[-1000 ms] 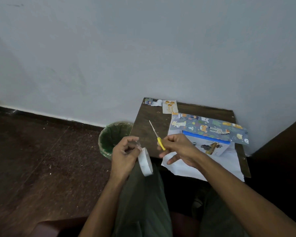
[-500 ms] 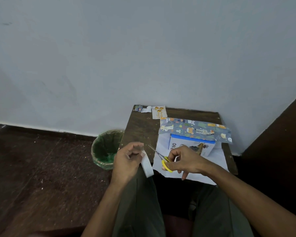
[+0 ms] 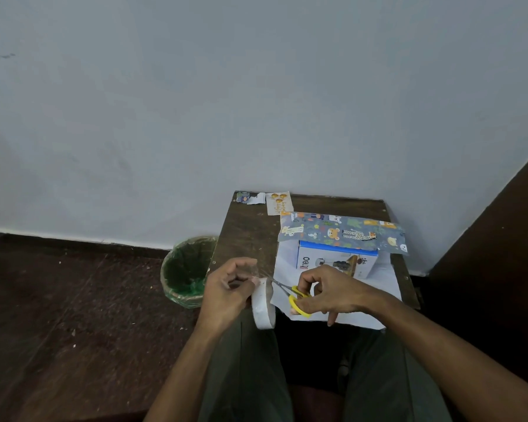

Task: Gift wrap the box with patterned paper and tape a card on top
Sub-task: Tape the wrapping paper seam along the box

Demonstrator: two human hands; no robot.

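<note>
both blades now reach the tape (image 3: 264, 303).

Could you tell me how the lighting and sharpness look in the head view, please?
Head view: dim, flat light with no hard shadows or glare; the wide lens bends the wall edges; the left hand on the tape roll and the right hand on the scissors look soft; the box print is barely legible.

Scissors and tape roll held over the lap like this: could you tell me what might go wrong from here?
1. The scissors blades point at the left hand gripping the tape roll; a slip could nick a finger.
2. The clear pulled strip is barely visible and could stick to itself.
</note>
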